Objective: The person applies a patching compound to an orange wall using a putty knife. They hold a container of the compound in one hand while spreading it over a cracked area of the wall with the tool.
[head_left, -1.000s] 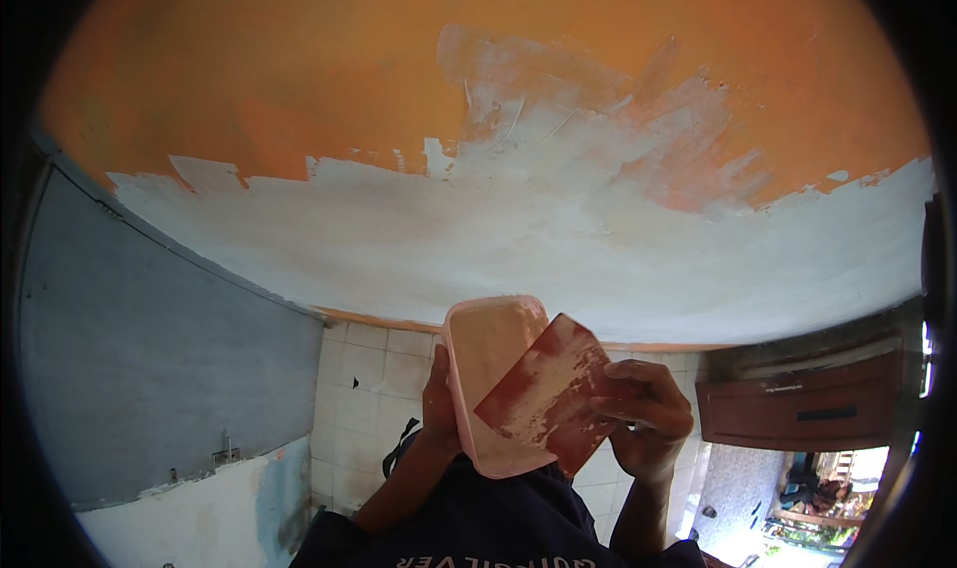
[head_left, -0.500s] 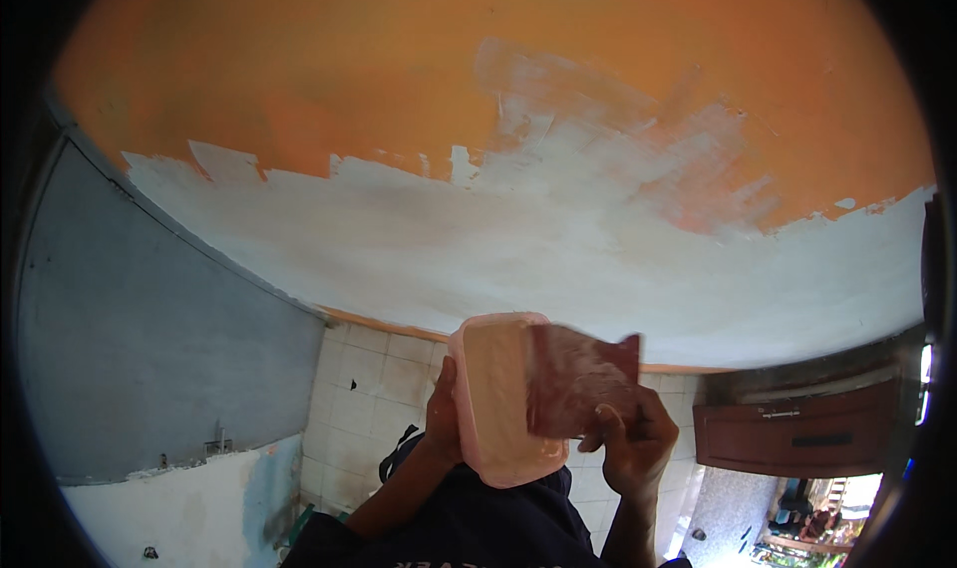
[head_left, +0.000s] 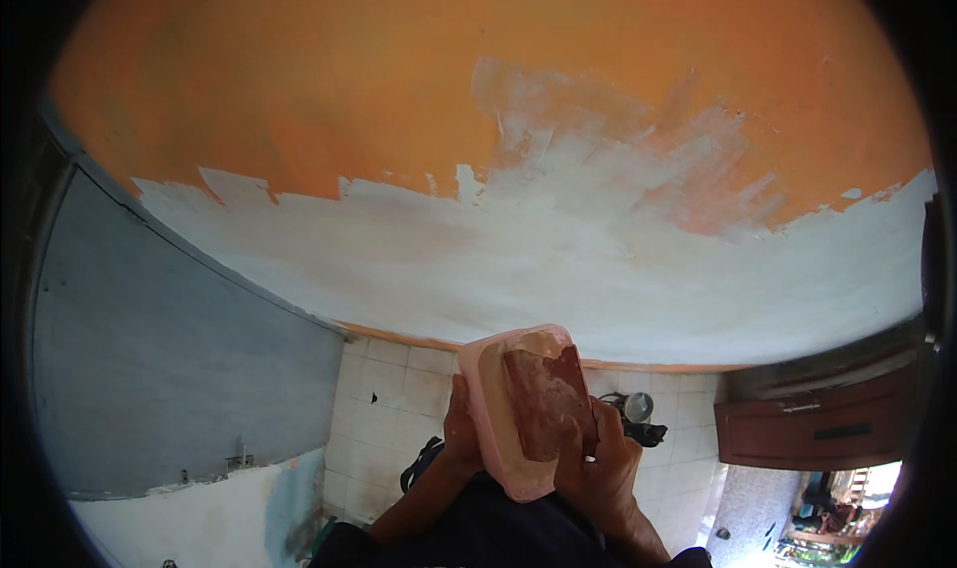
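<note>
My left hand (head_left: 463,426) is closed round the left side of a pink rectangular tub (head_left: 477,394), held up in front of my body. Smooth beige filler paste (head_left: 495,409) lies inside it. With fingers and thumb, my right hand (head_left: 601,468) pinches a flat reddish-brown scraper (head_left: 547,401), smeared with pale paste. The scraper lies tilted over the tub's right half and hides part of the paste; whether its edge dips in cannot be made out. Beyond the tub rises an orange wall (head_left: 329,70) with a broad white-coated lower band (head_left: 419,259).
At the left stands a grey door panel (head_left: 169,349). White floor tiles (head_left: 389,384) spread below, with a small clear container (head_left: 636,406) and a black item (head_left: 646,433) right of my right hand. A brown wooden door (head_left: 807,424) is at the right, beside a bright opening.
My right hand has brought the scraper leftward over the tub and turned it. The tub has shifted slightly right and down, and the container on the floor has come into sight.
</note>
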